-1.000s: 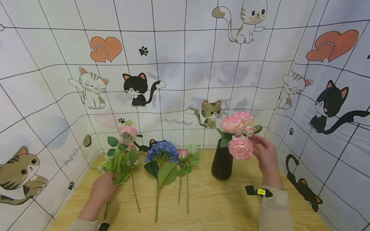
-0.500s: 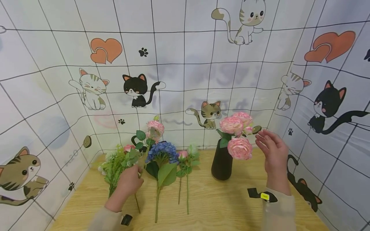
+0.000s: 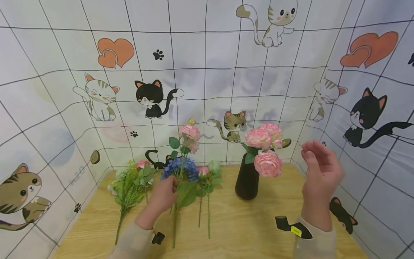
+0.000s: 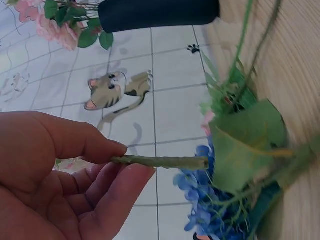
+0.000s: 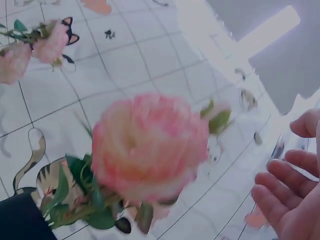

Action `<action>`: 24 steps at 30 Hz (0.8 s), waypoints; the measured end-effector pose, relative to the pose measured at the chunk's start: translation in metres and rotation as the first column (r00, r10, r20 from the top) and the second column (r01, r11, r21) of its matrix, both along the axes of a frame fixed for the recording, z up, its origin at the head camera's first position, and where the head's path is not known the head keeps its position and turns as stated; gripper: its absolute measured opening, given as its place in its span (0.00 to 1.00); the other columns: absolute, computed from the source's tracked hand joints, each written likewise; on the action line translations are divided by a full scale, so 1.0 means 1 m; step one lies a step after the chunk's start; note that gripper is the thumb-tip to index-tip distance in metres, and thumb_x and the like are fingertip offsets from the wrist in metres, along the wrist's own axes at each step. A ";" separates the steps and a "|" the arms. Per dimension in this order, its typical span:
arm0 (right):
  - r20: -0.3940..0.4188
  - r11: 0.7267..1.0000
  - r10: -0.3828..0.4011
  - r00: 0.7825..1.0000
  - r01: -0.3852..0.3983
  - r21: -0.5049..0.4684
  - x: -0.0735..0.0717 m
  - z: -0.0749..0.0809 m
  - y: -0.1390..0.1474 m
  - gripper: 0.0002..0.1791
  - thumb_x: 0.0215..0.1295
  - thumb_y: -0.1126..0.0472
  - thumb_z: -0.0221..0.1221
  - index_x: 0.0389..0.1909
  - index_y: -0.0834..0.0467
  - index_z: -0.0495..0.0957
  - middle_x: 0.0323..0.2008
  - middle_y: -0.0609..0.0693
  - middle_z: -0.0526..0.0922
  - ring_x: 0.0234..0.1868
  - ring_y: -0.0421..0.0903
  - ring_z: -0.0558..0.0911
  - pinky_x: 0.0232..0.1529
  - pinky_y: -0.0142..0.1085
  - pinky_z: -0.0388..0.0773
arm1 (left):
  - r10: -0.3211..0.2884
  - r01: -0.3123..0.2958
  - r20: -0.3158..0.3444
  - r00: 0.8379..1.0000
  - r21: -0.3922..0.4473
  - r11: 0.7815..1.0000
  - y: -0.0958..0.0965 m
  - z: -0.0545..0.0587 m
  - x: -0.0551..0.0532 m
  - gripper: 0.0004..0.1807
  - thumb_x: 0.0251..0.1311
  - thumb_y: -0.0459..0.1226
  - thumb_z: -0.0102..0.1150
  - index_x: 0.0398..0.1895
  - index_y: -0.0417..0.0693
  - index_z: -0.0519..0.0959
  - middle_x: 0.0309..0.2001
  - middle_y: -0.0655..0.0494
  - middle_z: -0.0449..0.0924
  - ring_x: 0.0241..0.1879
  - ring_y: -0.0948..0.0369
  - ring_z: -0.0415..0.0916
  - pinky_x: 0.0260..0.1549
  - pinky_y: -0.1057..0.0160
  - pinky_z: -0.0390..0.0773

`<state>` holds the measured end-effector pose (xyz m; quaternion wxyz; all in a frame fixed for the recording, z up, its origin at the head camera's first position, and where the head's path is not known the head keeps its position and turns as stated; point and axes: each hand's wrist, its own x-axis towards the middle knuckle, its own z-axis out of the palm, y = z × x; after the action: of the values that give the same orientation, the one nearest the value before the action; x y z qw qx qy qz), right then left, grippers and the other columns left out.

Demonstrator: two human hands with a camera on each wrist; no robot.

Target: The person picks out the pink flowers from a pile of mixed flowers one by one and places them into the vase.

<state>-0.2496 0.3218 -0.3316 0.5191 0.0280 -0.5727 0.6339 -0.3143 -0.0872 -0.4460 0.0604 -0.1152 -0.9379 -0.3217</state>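
Note:
Between thumb and fingers, my left hand point(image 3: 163, 194) pinches the stem point(image 4: 162, 162) of a pink artificial flower point(image 3: 190, 135), held upright over the blue hydrangea point(image 3: 181, 168). The stem's cut end shows in the left wrist view, just beyond the fingertips. My right hand point(image 3: 321, 176) is raised with relaxed, loosely bent fingers to the right of the black vase point(image 3: 247, 181) and holds nothing. Several pink flowers point(image 3: 267, 164) stand in that vase; one large bloom point(image 5: 150, 147) fills the middle of the right wrist view, with the right hand's fingers apart from it.
At the left of the wooden table point(image 3: 233, 230) lies a green leafy spray point(image 3: 127, 194) with white blossoms. Two thin-stemmed flowers, one a pink bud point(image 3: 203, 171) and one a white bud point(image 3: 215, 167), lie right of the hydrangea. A cat-print cloth point(image 3: 207, 79) surrounds the table.
My left hand has lifted the pink flower from the left group and carried it right, over the hydrangea. The right hand has drawn away from the vase's blooms to the right.

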 end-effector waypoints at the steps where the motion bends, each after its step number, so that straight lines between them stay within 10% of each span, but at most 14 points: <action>1: -0.047 1.000 -0.002 0.999 0.002 0.006 0.005 0.002 -0.004 0.15 0.75 0.70 0.60 0.58 0.67 0.84 0.47 0.48 0.90 0.50 0.43 0.89 0.54 0.24 0.83 | -0.009 0.009 -0.009 1.000 0.003 1.000 0.005 0.002 0.000 0.13 0.62 0.23 0.57 0.48 0.39 0.78 0.24 0.58 0.72 0.21 0.62 0.61 0.25 0.64 0.64; 4: -0.218 0.998 0.056 0.974 -0.046 0.048 0.018 0.008 -0.024 0.14 0.71 0.77 0.57 0.54 0.75 0.83 0.45 0.52 0.91 0.47 0.45 0.90 0.54 0.27 0.85 | -0.042 0.043 -0.028 0.999 0.025 0.999 0.016 0.007 0.002 0.14 0.63 0.23 0.59 0.51 0.38 0.79 0.26 0.58 0.74 0.21 0.62 0.63 0.26 0.63 0.66; 7: -0.387 0.969 0.245 0.889 -0.220 0.108 0.025 0.008 -0.050 0.14 0.63 0.84 0.55 0.49 0.83 0.80 0.43 0.59 0.92 0.45 0.48 0.91 0.52 0.32 0.87 | -0.070 0.073 -0.055 0.996 0.061 0.995 0.026 0.008 0.006 0.13 0.64 0.24 0.61 0.50 0.40 0.80 0.28 0.58 0.78 0.24 0.62 0.70 0.27 0.62 0.72; 10: -0.391 0.903 0.427 0.815 -0.363 0.230 0.025 0.001 -0.077 0.14 0.59 0.89 0.54 0.46 0.86 0.78 0.44 0.61 0.91 0.46 0.49 0.92 0.50 0.36 0.88 | -0.086 0.094 -0.076 0.993 0.109 0.990 0.033 0.006 0.010 0.12 0.66 0.26 0.64 0.50 0.42 0.81 0.32 0.57 0.81 0.29 0.63 0.78 0.31 0.60 0.79; 13: -0.211 0.852 0.493 0.844 -0.419 0.314 0.017 -0.011 -0.101 0.14 0.57 0.88 0.60 0.45 0.83 0.81 0.43 0.59 0.92 0.45 0.44 0.92 0.47 0.33 0.88 | -0.099 0.112 -0.093 0.991 0.141 0.984 0.038 -0.001 0.013 0.12 0.66 0.27 0.65 0.50 0.44 0.82 0.34 0.57 0.83 0.33 0.63 0.82 0.33 0.60 0.83; 15: 0.005 0.841 0.432 0.902 -0.405 0.359 0.012 -0.019 -0.112 0.13 0.60 0.83 0.65 0.46 0.75 0.85 0.42 0.56 0.92 0.44 0.38 0.91 0.45 0.29 0.88 | -0.109 0.123 -0.101 0.989 0.155 0.980 0.042 -0.006 0.013 0.12 0.65 0.27 0.66 0.50 0.44 0.82 0.34 0.57 0.84 0.33 0.63 0.83 0.33 0.61 0.83; 17: 0.226 0.825 0.335 0.915 -0.401 0.398 0.006 -0.025 -0.121 0.14 0.62 0.75 0.70 0.49 0.66 0.88 0.43 0.54 0.92 0.44 0.38 0.91 0.43 0.28 0.87 | -0.120 0.139 -0.117 0.986 0.165 0.976 0.046 -0.010 0.013 0.12 0.65 0.27 0.66 0.50 0.45 0.83 0.34 0.58 0.84 0.33 0.64 0.82 0.33 0.63 0.82; 20: 0.465 0.790 0.216 0.859 -0.433 0.434 -0.004 -0.035 -0.130 0.18 0.65 0.64 0.74 0.55 0.58 0.87 0.49 0.53 0.92 0.48 0.44 0.91 0.46 0.33 0.88 | -0.139 0.163 -0.128 0.982 0.201 0.966 0.053 -0.013 0.013 0.12 0.65 0.28 0.67 0.51 0.44 0.83 0.35 0.58 0.84 0.33 0.64 0.83 0.33 0.65 0.81; 24: 0.576 0.777 0.182 0.797 -0.476 0.413 -0.020 -0.052 -0.139 0.25 0.66 0.58 0.74 0.63 0.57 0.83 0.57 0.54 0.89 0.54 0.53 0.89 0.51 0.40 0.89 | -0.180 0.211 -0.152 0.972 0.229 0.950 0.061 -0.015 0.017 0.13 0.65 0.28 0.68 0.51 0.41 0.82 0.34 0.57 0.84 0.33 0.64 0.83 0.33 0.66 0.82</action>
<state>-0.2700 0.1827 -0.3837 0.1971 0.1092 -0.8270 0.5150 -0.2968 -0.0259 -0.4605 0.1022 -0.2200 -0.8694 -0.4305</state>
